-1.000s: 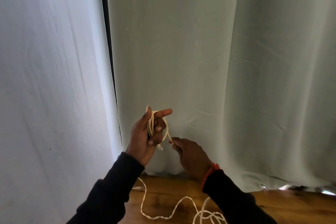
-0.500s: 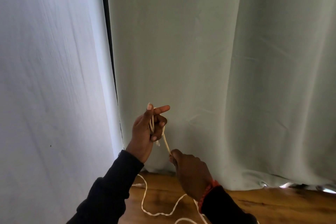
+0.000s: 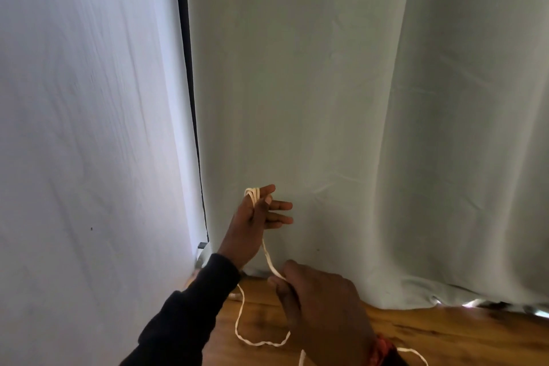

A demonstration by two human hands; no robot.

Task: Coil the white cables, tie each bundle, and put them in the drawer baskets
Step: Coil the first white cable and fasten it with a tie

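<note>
Where pale curtains (image 3: pixel 326 98) meet the wooden surface (image 3: pixel 445 336), white cable (image 3: pixel 261 343) trails.

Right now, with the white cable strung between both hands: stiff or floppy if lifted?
Likely floppy: the white cable lies in wavy slack curves on the wooden surface. Probably light: its loops sit on fingers of the left hand. Only the right hand pulling seems to straighten the run between.
</note>
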